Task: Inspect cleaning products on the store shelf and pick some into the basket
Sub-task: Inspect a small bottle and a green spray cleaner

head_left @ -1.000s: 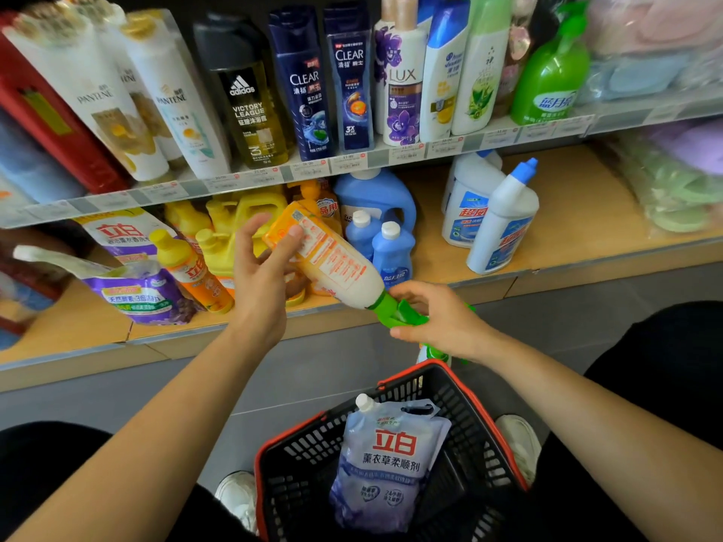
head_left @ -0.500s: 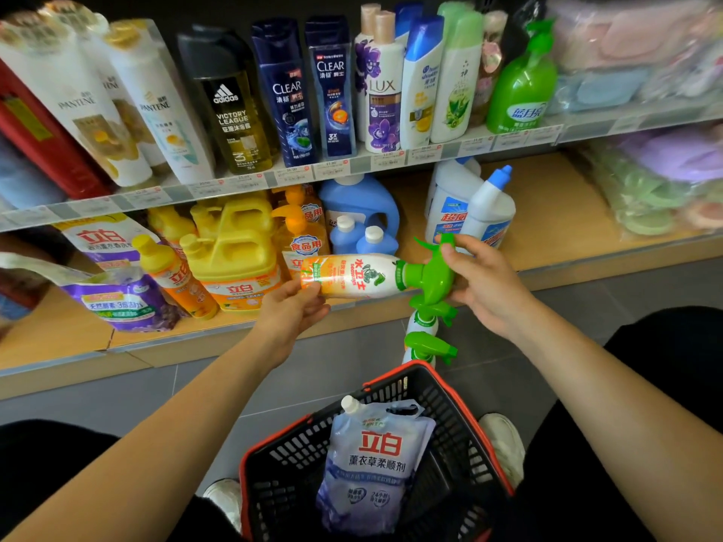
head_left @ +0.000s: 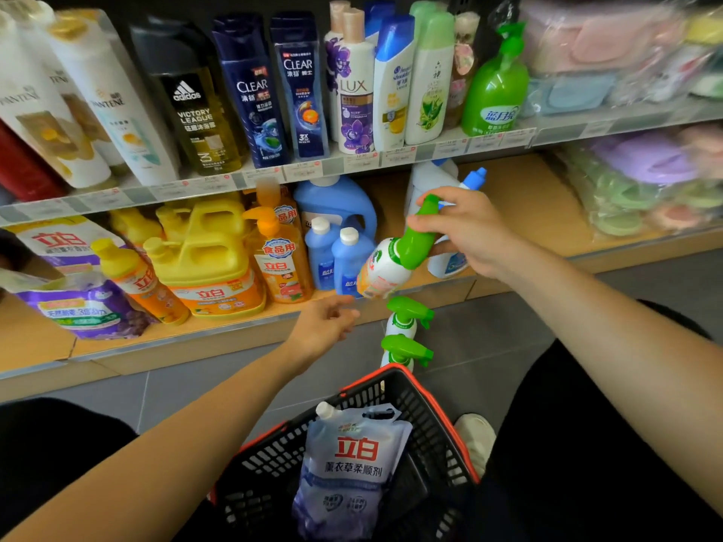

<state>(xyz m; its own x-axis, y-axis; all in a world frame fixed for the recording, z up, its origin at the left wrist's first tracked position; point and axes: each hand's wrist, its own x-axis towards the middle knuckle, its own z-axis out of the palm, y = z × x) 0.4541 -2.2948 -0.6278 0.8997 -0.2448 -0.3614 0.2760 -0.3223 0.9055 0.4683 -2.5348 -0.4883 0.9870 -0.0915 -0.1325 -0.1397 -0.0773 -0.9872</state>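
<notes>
picking | right hand point(head_left: 469, 232) is gripping a white-and-orange plastic spray bottle point(head_left: 385, 269) by its green trigger point(head_left: 416, 240) — midair before shelf point(head_left: 528, 197) | left hand point(head_left: 324, 326) is hovering spread | next, likely: lowering into red-rimmed black basket point(head_left: 407, 389)

Grey floor tiles point(head_left: 477, 338) lay in the middle. At the far right, pastel cloths in clear plastic point(head_left: 641, 166) were stacked. Shampoo bottles point(head_left: 250, 99) stood far, above paper price labels point(head_left: 364, 160). A white shoe point(head_left: 475, 436) rested near right.

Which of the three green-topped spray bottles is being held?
The highest spray bottle, tilted, its head gripped by the right hand. The middle spray bottle and lowest spray bottle stand upright below, untouched.
</notes>
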